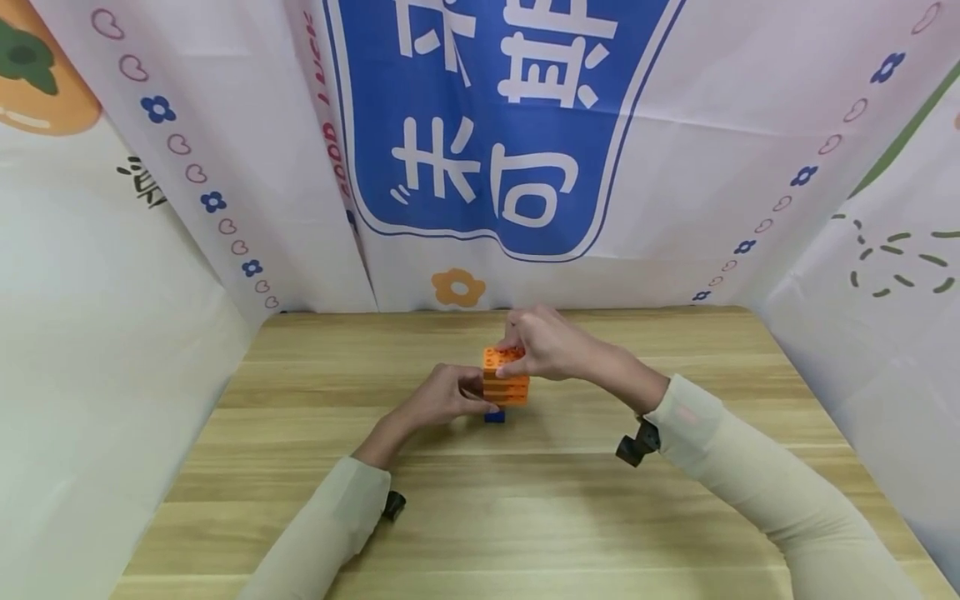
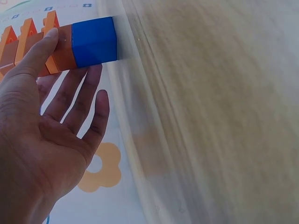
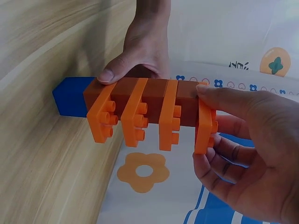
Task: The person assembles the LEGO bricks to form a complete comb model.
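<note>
A tower of toy building blocks (image 1: 504, 390) stands on the table between both hands. Its base is a blue block (image 3: 72, 96); above that, brown blocks (image 3: 154, 100) alternate with flat orange bricks (image 3: 133, 114) that jut out to one side. Low on the tower, my left hand (image 1: 442, 398) holds it, thumb against the lowest brown block just above the blue one in the left wrist view. My right hand (image 1: 551, 343) grips the topmost orange brick (image 3: 204, 125), thumb on its edge and fingers beneath its studded end in the right wrist view.
The wooden table (image 1: 480, 517) meets a white printed cloth (image 1: 675, 192) with a blue sign at its back edge. More cloth (image 1: 97, 350) rises along the left and right sides. Small black wrist cameras (image 1: 637, 443) sit at both cuffs.
</note>
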Motion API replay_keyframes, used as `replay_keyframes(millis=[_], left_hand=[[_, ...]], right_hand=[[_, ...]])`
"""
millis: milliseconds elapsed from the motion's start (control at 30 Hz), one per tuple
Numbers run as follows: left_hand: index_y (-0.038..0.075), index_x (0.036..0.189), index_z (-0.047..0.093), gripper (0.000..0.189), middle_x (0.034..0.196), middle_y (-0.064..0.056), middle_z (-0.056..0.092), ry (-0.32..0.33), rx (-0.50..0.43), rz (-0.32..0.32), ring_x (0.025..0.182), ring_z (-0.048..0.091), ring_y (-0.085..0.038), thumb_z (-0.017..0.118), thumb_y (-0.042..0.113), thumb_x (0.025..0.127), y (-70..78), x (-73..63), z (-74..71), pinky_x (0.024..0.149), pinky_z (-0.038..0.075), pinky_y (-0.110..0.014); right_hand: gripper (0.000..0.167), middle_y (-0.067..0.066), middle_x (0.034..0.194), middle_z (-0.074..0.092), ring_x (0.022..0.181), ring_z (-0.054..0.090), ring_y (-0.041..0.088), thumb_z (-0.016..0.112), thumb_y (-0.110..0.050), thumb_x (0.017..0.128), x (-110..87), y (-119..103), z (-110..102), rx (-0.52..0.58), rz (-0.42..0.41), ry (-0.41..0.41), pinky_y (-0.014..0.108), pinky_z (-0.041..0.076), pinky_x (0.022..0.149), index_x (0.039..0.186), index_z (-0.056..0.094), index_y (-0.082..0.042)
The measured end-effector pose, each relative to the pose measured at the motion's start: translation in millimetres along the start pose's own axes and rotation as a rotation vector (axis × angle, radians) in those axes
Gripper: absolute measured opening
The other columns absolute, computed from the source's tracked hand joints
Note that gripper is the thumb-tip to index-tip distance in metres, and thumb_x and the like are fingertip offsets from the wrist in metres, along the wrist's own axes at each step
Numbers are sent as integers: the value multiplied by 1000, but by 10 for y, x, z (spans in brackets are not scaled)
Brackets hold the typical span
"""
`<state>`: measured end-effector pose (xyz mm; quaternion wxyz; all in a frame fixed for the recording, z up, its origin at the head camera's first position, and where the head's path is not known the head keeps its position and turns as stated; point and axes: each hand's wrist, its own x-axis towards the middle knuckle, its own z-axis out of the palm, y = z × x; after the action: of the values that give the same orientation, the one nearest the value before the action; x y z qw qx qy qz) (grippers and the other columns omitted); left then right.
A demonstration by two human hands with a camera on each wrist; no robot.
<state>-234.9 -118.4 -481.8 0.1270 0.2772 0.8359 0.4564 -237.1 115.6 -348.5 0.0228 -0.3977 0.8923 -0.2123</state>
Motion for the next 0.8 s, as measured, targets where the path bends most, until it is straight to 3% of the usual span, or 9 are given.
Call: replay_keyframes(millis=[233, 500, 700, 800], left_hand=[[8, 120, 76, 31, 106, -3, 79, 7, 1, 10, 97, 76, -15, 86, 18, 92, 9, -12, -12, 85, 62, -29], [9, 122, 75, 33, 107, -2, 79, -2, 13, 13, 98, 75, -15, 85, 20, 93, -8, -18, 2, 86, 62, -29], [9, 121, 75, 31, 107, -2, 79, 3, 30, 9, 98, 75, -13, 85, 20, 93, 7, -13, 9, 86, 61, -28], [9, 123, 74, 33, 109, -3, 79, 2, 33, 6, 98, 75, -14, 84, 19, 94, 23, -21, 2, 87, 61, -27]], right_hand=[[43, 1, 90, 68, 77, 59, 13, 93, -26, 85, -12, -8, 19, -33, -50, 32, 25, 51, 69, 117, 79, -2], [38, 3, 91, 71, 76, 59, 13, 93, -24, 84, -50, 40, 86, 9, -90, 85, 24, 52, 65, 113, 82, -2], [37, 0, 93, 68, 75, 54, 15, 92, -27, 86, -112, 109, 178, 30, -85, 156, 24, 45, 64, 114, 83, -5], [36, -2, 96, 68, 79, 56, 14, 90, -27, 87, -141, 142, 251, 72, -63, 195, 24, 48, 68, 116, 82, -7]])
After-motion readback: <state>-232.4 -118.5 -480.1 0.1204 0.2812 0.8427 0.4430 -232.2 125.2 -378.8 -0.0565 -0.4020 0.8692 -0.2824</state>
